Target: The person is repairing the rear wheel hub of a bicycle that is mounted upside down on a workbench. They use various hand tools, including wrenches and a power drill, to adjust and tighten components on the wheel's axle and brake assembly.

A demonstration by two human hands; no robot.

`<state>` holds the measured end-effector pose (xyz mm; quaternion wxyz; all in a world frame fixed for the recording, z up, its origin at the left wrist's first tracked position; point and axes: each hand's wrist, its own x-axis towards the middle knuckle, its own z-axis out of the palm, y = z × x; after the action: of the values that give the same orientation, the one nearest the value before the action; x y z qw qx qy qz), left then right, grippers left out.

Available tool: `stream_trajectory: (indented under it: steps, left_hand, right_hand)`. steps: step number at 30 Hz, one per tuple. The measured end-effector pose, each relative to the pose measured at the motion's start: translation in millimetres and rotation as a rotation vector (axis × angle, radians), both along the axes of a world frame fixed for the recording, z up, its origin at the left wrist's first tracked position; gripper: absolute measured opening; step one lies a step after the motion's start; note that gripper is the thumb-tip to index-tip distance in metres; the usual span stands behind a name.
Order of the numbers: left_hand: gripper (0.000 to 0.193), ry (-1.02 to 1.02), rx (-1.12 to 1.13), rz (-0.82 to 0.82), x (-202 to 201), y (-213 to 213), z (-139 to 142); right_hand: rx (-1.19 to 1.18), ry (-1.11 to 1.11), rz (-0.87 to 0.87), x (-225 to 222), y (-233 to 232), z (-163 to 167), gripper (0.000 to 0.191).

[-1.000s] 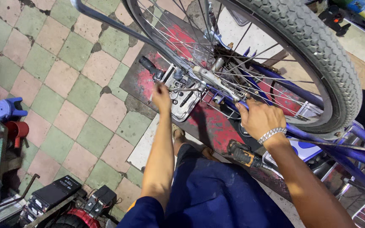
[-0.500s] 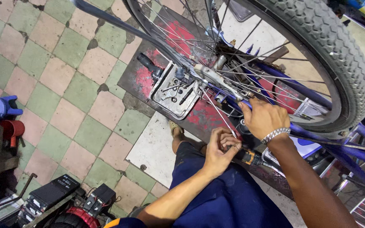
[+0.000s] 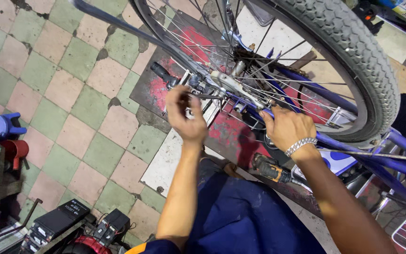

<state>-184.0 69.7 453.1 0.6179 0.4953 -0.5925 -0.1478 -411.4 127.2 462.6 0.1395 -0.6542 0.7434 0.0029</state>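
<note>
Purple-framed bicycle [image 3: 353,146] lying with its rear wheel [image 3: 316,61] raised over a worn red metal plate [image 3: 222,131], seen from above by the person who works on it. The right hand [image 3: 285,128], with a silver bracelet [image 3: 300,146] at the wrist, is closed around a purple frame tube just beside the hub [image 3: 240,84]; the grip appears to steady the frame so that the wheel does not swing. The left hand [image 3: 186,115] is lifted to the axle end, fingers curled loosely toward the thumb and blurred; whether they pinch a small part cannot be told. It lies just left of the hub, in front of a shallow metal tray [image 3: 198,110] of small tools that rests on the plate; the tray is probably set there to keep tools within reach of that hand. The hub thus sits between the two hands, nearer the right, with spokes [image 3: 278,70] fanning out above both. A cordless driver with an orange and black body [image 3: 271,169] lies on the plate near the right forearm, untouched. Checked green and pink floor tiles [image 3: 71,94] fill the left; a blue plastic object [image 3: 3,126], a red cup [image 3: 17,149] and black battery cases [image 3: 57,218] stand well apart from the work. The dark blue trousers [image 3: 240,221] of the person fill the lower centre
</note>
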Motion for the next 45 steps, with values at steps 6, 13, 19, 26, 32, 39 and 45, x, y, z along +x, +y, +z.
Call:
stream_trajectory:
  steps: [6, 13, 19, 26, 32, 39, 45]
  left_hand:
    - [0.024, 0.247, 0.183, 0.254, 42.6, -66.0, -56.9]
    - [0.041, -0.099, 0.856, 0.067, 21.2, -19.9, -148.9]
    - [0.028, 0.271, 0.896, -0.466, -33.2, 104.5, -122.7]
    - [0.025, 0.991, 1.323, -0.452, -70.1, 95.7, -118.6]
    - [0.025, 1.262, 1.266, -0.460, -43.3, 72.9, -165.5]
    - [0.010, 1.078, 1.184, -0.736, 0.0, 114.4, -156.8]
    - [0.014, 0.722, 0.938, -0.577, 10.5, 77.9, -165.8]
  right_hand:
    - [-0.010, -0.010, 0.009, 0.6, -1.1, 2.0, 0.047]
    - [-0.037, -0.007, 0.000, 2.2, 0.0, 1.8, 0.046]
    - [-0.010, 0.014, -0.006, -0.2, 2.5, -3.2, 0.047]
    - [-0.045, 0.058, 0.017, 1.4, 3.0, -7.5, 0.047]
    - [-0.048, 0.062, 0.017, 0.3, 4.4, -8.4, 0.047]
    - [-0.093, 0.030, 0.015, 0.5, 5.9, -8.3, 0.047]
    - [-0.026, 0.064, 0.019, 0.6, 0.9, -6.3, 0.048]
